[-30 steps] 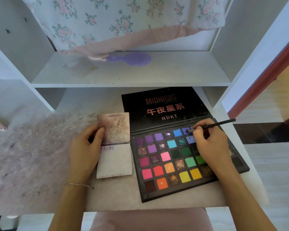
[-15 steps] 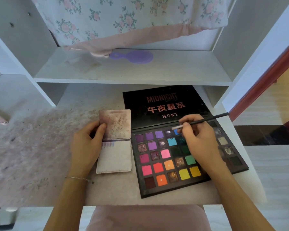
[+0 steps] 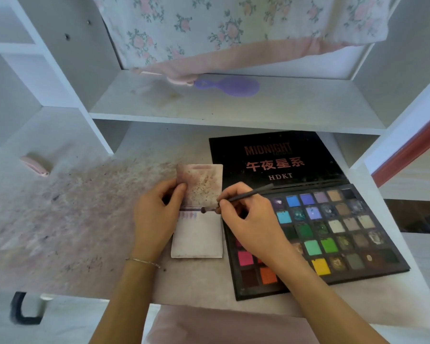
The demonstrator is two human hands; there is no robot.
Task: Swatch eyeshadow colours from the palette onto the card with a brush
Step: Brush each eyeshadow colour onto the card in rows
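Right, palette (image 3: 333,234) flat on table (image 3: 85,219), card (image 3: 196,234) just left of it; light, slides, so left hand (image 3: 154,217) pinches its edge. Right hand (image 3: 248,219) clenched on brush (image 3: 246,194), tip at card's fold w/ swatches. Thin, stiff: hold near ferrule.

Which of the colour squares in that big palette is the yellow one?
The yellow pan sits in the palette's bottom row, just right of the right hand's wrist.

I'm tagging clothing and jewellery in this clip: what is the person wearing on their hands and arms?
Both forearms are bare as far as the frame shows, with no sleeves in view. The left hand has a thin, light-coloured chain bracelet at the wrist. The right hand shows no bracelet, watch or glove. No rings are visible on either hand.
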